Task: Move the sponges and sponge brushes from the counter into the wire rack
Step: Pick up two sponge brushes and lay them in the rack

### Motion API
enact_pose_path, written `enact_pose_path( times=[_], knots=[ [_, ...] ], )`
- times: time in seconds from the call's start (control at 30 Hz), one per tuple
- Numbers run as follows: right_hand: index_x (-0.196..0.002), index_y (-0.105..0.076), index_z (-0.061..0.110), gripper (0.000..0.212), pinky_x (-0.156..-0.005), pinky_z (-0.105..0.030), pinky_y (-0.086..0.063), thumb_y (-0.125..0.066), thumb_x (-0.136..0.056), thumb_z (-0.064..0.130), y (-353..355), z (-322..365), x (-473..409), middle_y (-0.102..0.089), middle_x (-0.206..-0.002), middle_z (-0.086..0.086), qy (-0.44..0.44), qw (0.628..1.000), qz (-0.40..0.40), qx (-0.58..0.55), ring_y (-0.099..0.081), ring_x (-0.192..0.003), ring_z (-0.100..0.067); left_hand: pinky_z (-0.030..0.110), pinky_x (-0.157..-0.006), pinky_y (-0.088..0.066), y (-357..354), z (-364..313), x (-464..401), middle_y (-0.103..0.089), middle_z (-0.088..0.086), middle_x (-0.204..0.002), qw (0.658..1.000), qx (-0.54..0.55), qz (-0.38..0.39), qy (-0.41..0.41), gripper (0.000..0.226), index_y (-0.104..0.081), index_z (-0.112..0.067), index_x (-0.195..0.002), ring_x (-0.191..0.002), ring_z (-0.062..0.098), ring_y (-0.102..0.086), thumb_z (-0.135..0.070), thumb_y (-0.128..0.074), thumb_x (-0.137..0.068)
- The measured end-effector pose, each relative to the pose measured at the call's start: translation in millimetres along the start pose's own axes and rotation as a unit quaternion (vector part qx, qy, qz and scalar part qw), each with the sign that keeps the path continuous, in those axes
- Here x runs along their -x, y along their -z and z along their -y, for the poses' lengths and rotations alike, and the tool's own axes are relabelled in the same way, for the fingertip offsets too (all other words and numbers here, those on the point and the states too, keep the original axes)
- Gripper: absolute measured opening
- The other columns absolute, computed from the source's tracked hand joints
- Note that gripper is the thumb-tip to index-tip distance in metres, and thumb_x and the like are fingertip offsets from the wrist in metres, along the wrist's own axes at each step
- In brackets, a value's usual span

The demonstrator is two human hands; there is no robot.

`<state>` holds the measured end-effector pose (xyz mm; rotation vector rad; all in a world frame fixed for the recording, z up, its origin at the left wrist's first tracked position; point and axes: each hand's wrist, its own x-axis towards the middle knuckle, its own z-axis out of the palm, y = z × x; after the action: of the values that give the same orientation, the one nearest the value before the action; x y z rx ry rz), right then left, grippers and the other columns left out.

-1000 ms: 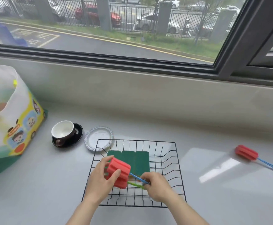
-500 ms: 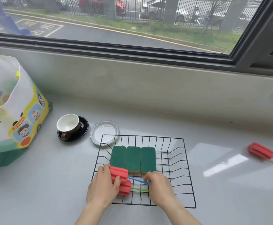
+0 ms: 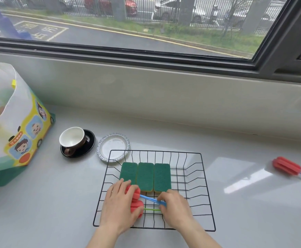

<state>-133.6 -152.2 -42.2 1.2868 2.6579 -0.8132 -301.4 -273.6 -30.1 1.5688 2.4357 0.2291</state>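
Observation:
A black wire rack (image 3: 202,178) sits on the grey counter. Three green sponges (image 3: 145,176) lie side by side in its back left part. In front of them lie two sponge brushes with red heads (image 3: 136,203), one with a blue handle (image 3: 151,200), one with a green handle (image 3: 151,209). My left hand (image 3: 119,206) covers the red heads. My right hand (image 3: 176,208) rests on the handle ends. A third red sponge brush (image 3: 286,166) with a blue handle lies on the counter at the far right.
A brown cup on a black saucer (image 3: 74,142) and a small white dish (image 3: 113,146) stand left of the rack's back corner. A large printed bag (image 3: 12,126) stands at the far left. A low wall and window run along the back.
Both hands lowered the two red-headed brushes from above the rack down onto its floor in front of the green sponges. The camera view shifted slightly closer.

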Motion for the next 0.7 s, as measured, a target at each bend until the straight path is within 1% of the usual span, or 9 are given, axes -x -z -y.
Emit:
enact_pose_path(
  times=[0.13, 0.23, 0.3, 0.37, 0.43, 0.5, 0.57, 0.63, 0.7],
  knots=[
    [-0.113, -0.064, 0.028, 0.028, -0.081, -0.036, -0.045, -0.056, -0.091, 0.014, -1.6, -0.2, 2.6, -0.059, -0.108, 0.001, 0.005, 1.0, 0.01, 0.013, -0.053, -0.105, -0.023, 0.037, -0.11, -0.034, -4.3, -3.4, 0.0, -0.042, -0.01, -0.141, 0.999, 0.007, 0.031, 0.024, 0.059, -0.043, -0.041, -0.122, -0.142, 0.022, -0.024, -0.059, -0.059, -0.069],
    [-0.112, -0.066, 0.028, 0.028, -0.08, -0.037, -0.047, -0.056, -0.09, 0.014, -1.8, -0.9, 3.4, -0.059, -0.107, 0.001, 0.004, 1.0, -0.001, -0.001, -0.055, -0.103, -0.024, 0.037, -0.103, -0.038, -3.2, -5.4, -2.3, -0.045, -0.012, -0.133, 0.999, 0.014, 0.025, 0.036, 0.054, -0.045, -0.039, -0.115, -0.136, 0.021, -0.031, -0.055, -0.058, -0.065],
    [-0.111, -0.066, 0.027, 0.025, -0.079, -0.038, -0.047, -0.054, -0.091, 0.018, 0.5, -0.6, 4.6, -0.061, -0.106, 0.001, 0.0, 1.0, -0.018, -0.01, -0.056, -0.103, -0.024, 0.038, -0.107, -0.034, -1.5, -8.9, -3.6, -0.048, -0.011, -0.131, 0.999, 0.002, 0.02, 0.034, 0.055, -0.048, -0.038, -0.115, -0.135, 0.023, -0.034, -0.055, -0.056, -0.063],
    [-0.111, -0.065, 0.026, 0.023, -0.079, -0.038, -0.047, -0.053, -0.092, 0.023, 5.3, -1.8, 6.0, -0.062, -0.107, 0.002, -0.001, 0.999, -0.032, -0.009, -0.056, -0.103, -0.023, 0.044, -0.115, -0.023, -0.3, -12.5, -4.5, -0.055, -0.006, -0.13, 0.999, -0.011, 0.003, 0.034, 0.061, -0.054, -0.035, -0.118, -0.136, 0.026, -0.036, -0.062, -0.056, -0.062],
    [-0.108, -0.064, 0.025, 0.02, -0.078, -0.038, -0.048, -0.052, -0.092, 0.027, 10.9, -4.9, 6.9, -0.061, -0.104, 0.003, 0.004, 0.999, -0.052, 0.0, -0.056, -0.102, -0.023, 0.047, -0.117, -0.013, 2.1, -16.5, -6.1, -0.059, -0.002, -0.129, 0.999, -0.008, -0.018, 0.029, 0.066, -0.059, -0.033, -0.119, -0.136, 0.029, -0.039, -0.069, -0.058, -0.064],
    [-0.106, -0.064, 0.025, 0.02, -0.076, -0.037, -0.05, -0.053, -0.091, 0.032, 18.5, -7.6, 7.6, -0.061, -0.102, 0.004, 0.005, 0.996, -0.09, 0.004, -0.056, -0.101, -0.023, 0.046, -0.117, -0.01, 5.5, -21.3, -10.1, -0.059, 0.0, -0.133, 1.0, -0.014, -0.015, 0.013, 0.07, -0.059, -0.031, -0.123, -0.138, 0.029, -0.039, -0.073, -0.056, -0.067],
    [-0.112, -0.063, 0.025, 0.029, -0.077, -0.036, -0.051, -0.053, -0.089, 0.04, 26.9, -10.0, 8.0, -0.06, -0.106, 0.004, 0.0, 0.991, -0.13, 0.011, -0.056, -0.103, -0.022, 0.044, -0.116, -0.011, 10.3, -27.9, -15.6, -0.056, 0.002, -0.139, 1.0, -0.018, -0.001, -0.004, 0.075, -0.056, -0.031, -0.13, -0.139, 0.027, -0.038, -0.076, -0.05, -0.071],
    [-0.124, -0.058, 0.027, 0.045, -0.088, -0.037, -0.049, -0.05, -0.087, 0.052, 38.4, -11.3, 9.2, -0.057, -0.121, 0.002, -0.013, 0.987, -0.159, 0.028, -0.051, -0.115, -0.023, 0.042, -0.116, -0.009, 15.0, -38.0, -22.1, -0.053, 0.003, -0.145, 1.0, -0.018, 0.012, -0.023, 0.079, -0.052, -0.033, -0.136, -0.142, 0.027, -0.036, -0.079, -0.046, -0.072],
    [-0.137, -0.047, 0.031, 0.062, -0.108, -0.04, -0.036, -0.043, -0.085, 0.064, 55.4, -12.4, 11.7, -0.044, -0.145, -0.003, -0.047, 0.986, -0.156, 0.037, -0.034, -0.135, -0.024, 0.042, -0.118, -0.001, 20.6, -51.3, -30.0, -0.045, 0.004, -0.152, 0.999, -0.013, 0.012, -0.046, 0.085, -0.045, -0.036, -0.142, -0.146, 0.027, -0.029, -0.084, -0.041, -0.072]
  ],
)
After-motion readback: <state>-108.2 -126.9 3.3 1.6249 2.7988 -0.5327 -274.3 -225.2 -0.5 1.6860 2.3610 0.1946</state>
